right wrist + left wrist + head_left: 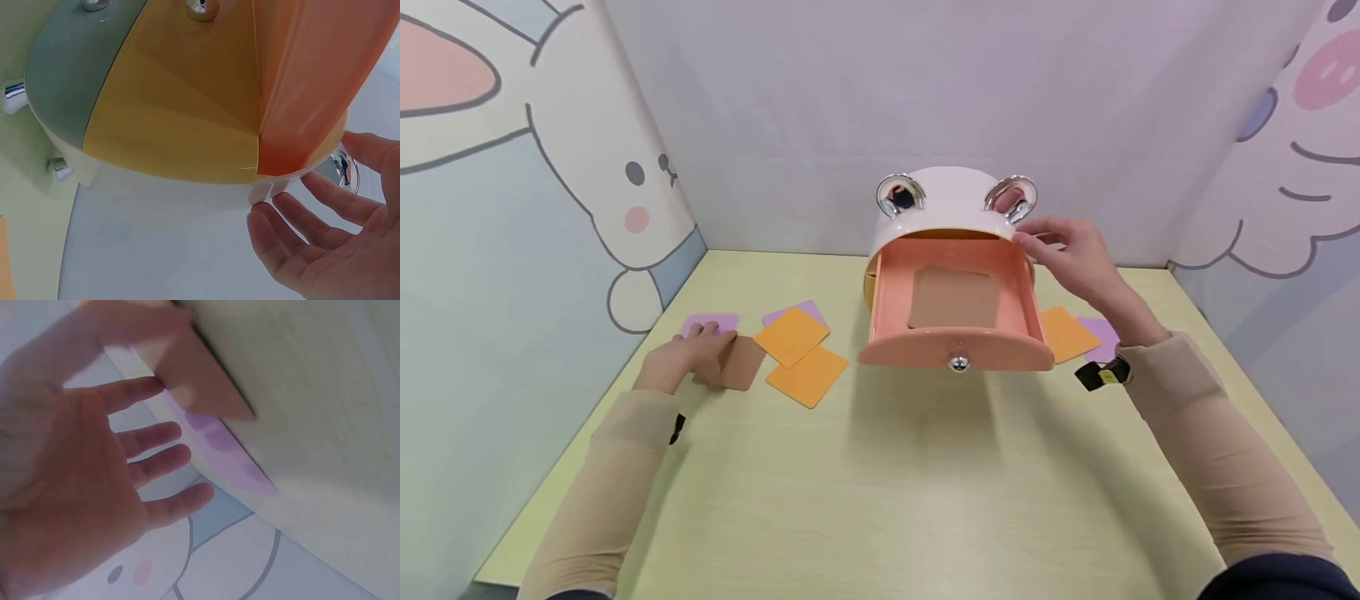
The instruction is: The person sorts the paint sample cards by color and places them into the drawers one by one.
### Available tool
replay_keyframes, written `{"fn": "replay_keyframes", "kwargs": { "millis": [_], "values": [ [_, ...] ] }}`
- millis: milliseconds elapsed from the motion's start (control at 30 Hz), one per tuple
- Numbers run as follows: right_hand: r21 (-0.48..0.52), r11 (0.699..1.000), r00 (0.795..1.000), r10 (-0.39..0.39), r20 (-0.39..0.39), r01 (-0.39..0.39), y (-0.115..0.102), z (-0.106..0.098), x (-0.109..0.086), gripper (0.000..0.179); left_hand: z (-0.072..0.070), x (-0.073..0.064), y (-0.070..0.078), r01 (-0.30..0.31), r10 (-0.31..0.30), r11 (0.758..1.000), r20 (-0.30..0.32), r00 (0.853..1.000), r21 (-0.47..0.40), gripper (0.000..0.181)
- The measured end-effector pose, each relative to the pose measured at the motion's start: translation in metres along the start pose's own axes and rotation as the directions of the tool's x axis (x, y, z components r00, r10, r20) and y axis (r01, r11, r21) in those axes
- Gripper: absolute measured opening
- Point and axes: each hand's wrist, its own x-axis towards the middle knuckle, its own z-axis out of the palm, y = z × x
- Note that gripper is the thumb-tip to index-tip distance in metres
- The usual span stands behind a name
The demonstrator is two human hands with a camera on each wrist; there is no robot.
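Observation:
A small white drawer cabinet point(957, 193) with two silver ring ears stands at the back of the table. Its top drawer point(902, 351), salmon pink with a silver knob, is pulled out and holds brown cards point(955, 300). My right hand point(1075, 254) touches the cabinet's upper right side, fingertips at the shell's edge and thumb near the ear. At the left, my left hand point(688, 354) lies over a purple card point(721, 321) and a brown card point(743, 364). The left wrist view shows its fingers spread, the thumb over the brown card point(194, 369).
Two orange cards point(807, 377) overlap a purple card point(805, 312) left of the cabinet. Another orange card point(1069, 335) and purple card point(1101, 337) lie to its right. Below the pulled-out drawer are a yellow drawer point(181, 106) and a green drawer point(75, 75), both pushed in.

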Motion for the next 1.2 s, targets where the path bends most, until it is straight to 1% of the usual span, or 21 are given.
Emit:
{"fn": "replay_keyframes", "kwargs": {
  "millis": [133,167,300,400,533,700,767,833,933,1000,1067,1133,1200],
  "values": [
    [0.001,1.000,1.000,-0.003,-0.002,0.003,0.000,0.000,0.000,0.044,0.000,0.001,-0.004,-0.040,0.040,0.999,-0.001,0.999,0.000,0.090],
    [0.003,1.000,1.000,-0.003,-0.003,0.003,0.000,0.000,0.000,0.044,0.001,0.001,-0.005,-0.053,0.053,0.998,-0.006,0.999,-0.013,0.091],
    [0.003,1.000,1.000,-0.004,-0.004,0.004,-0.001,0.001,0.000,0.044,0.004,0.004,-0.008,-0.115,0.115,0.988,-0.014,0.993,-0.101,0.099],
    [0.001,1.000,1.000,-0.005,-0.002,0.005,-0.001,0.001,-0.001,0.044,0.006,0.005,-0.010,-0.152,0.150,0.976,-0.029,0.988,-0.155,0.099],
    [0.001,1.000,1.000,-0.007,0.001,0.007,-0.001,0.001,0.000,0.044,0.007,0.006,-0.010,-0.192,0.182,0.969,-0.076,0.980,-0.155,0.094],
    [0.002,1.000,1.000,-0.003,0.001,0.003,0.000,0.000,-0.001,0.044,0.011,0.008,-0.009,-0.240,0.219,0.960,-0.148,0.965,-0.146,0.085],
    [0.003,1.000,1.000,-0.003,0.001,0.003,0.000,0.000,-0.001,0.045,0.014,0.009,-0.009,-0.244,0.220,0.958,-0.163,0.962,-0.151,0.082],
    [0.005,1.000,1.000,-0.006,0.000,0.006,0.000,0.000,-0.001,0.044,0.016,0.009,-0.009,-0.241,0.214,0.957,-0.169,0.962,-0.159,0.080],
    [0.005,1.000,1.000,-0.010,-0.001,0.010,0.000,0.000,-0.001,0.044,0.017,0.007,-0.008,-0.217,0.190,0.965,-0.177,0.966,-0.147,0.079],
    [0.007,1.000,1.000,-0.010,-0.001,0.010,-0.001,0.000,-0.001,0.044,0.016,0.005,-0.006,-0.214,0.189,0.970,-0.192,0.963,-0.118,0.072],
    [0.009,1.000,1.000,-0.009,-0.001,0.009,-0.001,0.000,-0.001,0.044,0.012,0.003,-0.006,-0.213,0.194,0.975,-0.210,0.958,-0.070,0.064],
    [0.010,1.000,1.000,-0.007,0.000,0.007,-0.001,0.000,-0.001,0.044,0.008,0.000,-0.005,-0.209,0.196,0.977,-0.224,0.955,-0.032,0.053],
    [0.010,1.000,1.000,-0.005,0.000,0.005,-0.001,0.000,-0.001,0.045,0.003,-0.004,-0.006,-0.201,0.192,0.980,-0.233,0.953,-0.013,0.049]
  ]
}}
